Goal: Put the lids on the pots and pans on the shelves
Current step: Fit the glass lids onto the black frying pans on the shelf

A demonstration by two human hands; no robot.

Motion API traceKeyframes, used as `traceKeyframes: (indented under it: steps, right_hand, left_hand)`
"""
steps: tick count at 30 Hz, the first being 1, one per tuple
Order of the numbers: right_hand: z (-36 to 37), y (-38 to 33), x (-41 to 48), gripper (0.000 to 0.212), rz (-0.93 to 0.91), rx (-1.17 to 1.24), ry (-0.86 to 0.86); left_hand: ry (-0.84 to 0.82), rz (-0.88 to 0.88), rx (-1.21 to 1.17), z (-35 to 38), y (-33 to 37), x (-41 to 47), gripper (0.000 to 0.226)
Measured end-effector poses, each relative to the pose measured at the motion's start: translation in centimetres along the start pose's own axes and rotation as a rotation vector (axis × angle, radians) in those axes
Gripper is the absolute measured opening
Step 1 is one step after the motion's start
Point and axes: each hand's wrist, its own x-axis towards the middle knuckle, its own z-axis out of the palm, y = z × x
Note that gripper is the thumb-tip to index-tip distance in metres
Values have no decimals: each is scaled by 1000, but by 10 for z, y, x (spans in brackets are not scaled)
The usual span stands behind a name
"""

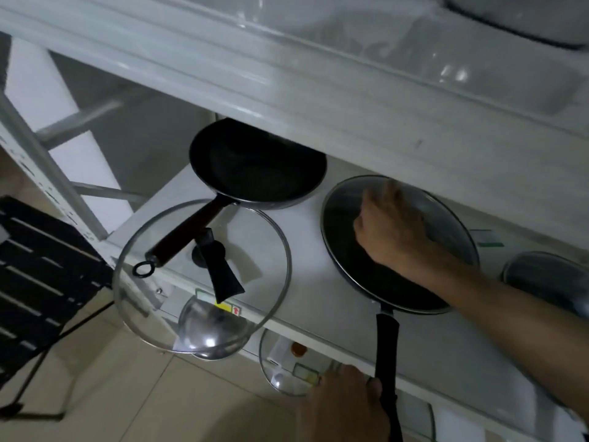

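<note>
The right hand reaches in from the right, forearm stretched across the white shelf, palm down on the glass lid that covers the right frying pan; its fingers curl closed over the lid's centre and hide whatever knob is there. The left hand, at the bottom edge and partly cut off, wraps the pan's black handle. A second frying pan sits uncovered further back, its rear hidden under the shelf above. A loose glass lid lies at the shelf's front, overhanging the edge.
</note>
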Motion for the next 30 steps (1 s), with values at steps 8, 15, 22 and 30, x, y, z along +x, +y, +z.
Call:
traceKeyframes:
  steps: [8, 15, 22, 30]
  right_hand:
    - [39, -158, -10, 28, -88, 798, -592]
    - [88, -219, -2, 22, 171, 766, -357]
    - [81, -230, -51, 21, 287, 729, -194]
    - [-7, -201, -130, 12, 404, 832, -214]
  left_hand:
    - [907, -94, -1, -178, -137, 76, 43]
    - [382, -39, 155, -204, -199, 131, 63]
    - [170, -69, -172, -242, -228, 148, 52]
    - [29, -50, -256, -277, -262, 156, 45]
